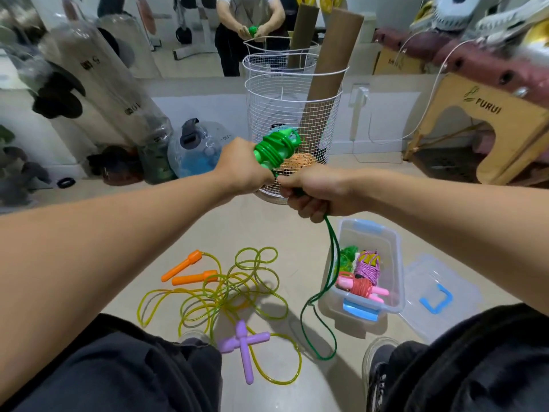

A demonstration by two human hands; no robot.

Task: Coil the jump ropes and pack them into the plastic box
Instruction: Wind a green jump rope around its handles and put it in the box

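My left hand [242, 168] grips the green jump rope handles [274, 148], which stick up with green cord wound around them. My right hand [315, 194] grips the loose green cord [319, 298], which hangs in a long loop down to the floor. The clear plastic box [398, 263] stands open on the floor at the right, holding a purple coiled rope [368, 267], a pink-handled red one [361, 288] and a green bundle. An orange-handled rope [190, 269] and a purple-handled rope [243, 343] lie on the floor in a tangle of yellow cord [225, 292].
The box's clear lid [436, 295] with a blue handle lies right of the box. A white wire basket [292, 123] with cardboard tubes stands just beyond my hands. Water jugs line the left wall, a wooden stool stands far right. My knees frame the bottom.
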